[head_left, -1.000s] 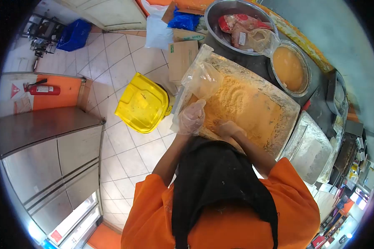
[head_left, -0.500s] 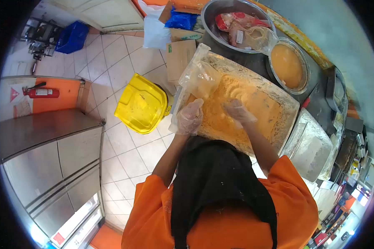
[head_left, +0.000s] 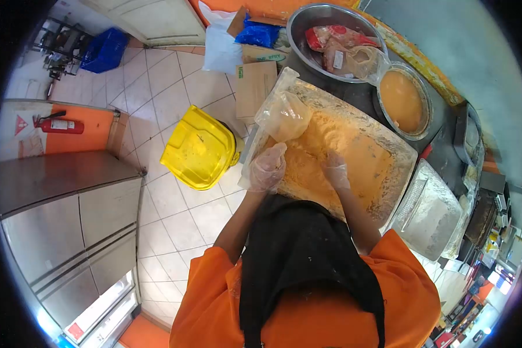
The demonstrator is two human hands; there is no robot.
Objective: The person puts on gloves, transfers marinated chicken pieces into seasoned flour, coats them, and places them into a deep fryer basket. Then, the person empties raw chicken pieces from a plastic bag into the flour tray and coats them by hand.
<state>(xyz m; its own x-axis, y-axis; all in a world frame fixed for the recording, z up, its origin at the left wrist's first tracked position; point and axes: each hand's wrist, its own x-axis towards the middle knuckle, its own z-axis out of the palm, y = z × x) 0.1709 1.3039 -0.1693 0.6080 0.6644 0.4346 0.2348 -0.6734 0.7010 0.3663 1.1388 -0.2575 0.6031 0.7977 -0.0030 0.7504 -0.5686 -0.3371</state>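
Note:
A large, worn tray [head_left: 401,152] holds loose orange breading powder [head_left: 362,159] with swirled furrows. My left hand [head_left: 268,167], in a clear plastic glove, is at the tray's near left side with its fingers curled; whatever may be inside them is hidden. Further right, my gloved right hand [head_left: 334,169] is down at the powder, its fingertips partly hidden. A crumpled clear plastic bag [head_left: 284,116] lies over the tray's left end, just beyond my left hand.
Behind the tray stand a metal bowl [head_left: 300,43] with packaged red-and-clear bags and a round pan of orange liquid [head_left: 401,101]. A floury metal tray [head_left: 432,217] sits at right. A yellow lidded bin [head_left: 197,148] and a cardboard box [head_left: 255,87] are on the left.
My right hand has turned and shifted slightly nearer, its fingers now lower in the powder. My left hand stays by the tray's left side. The view has shifted slightly.

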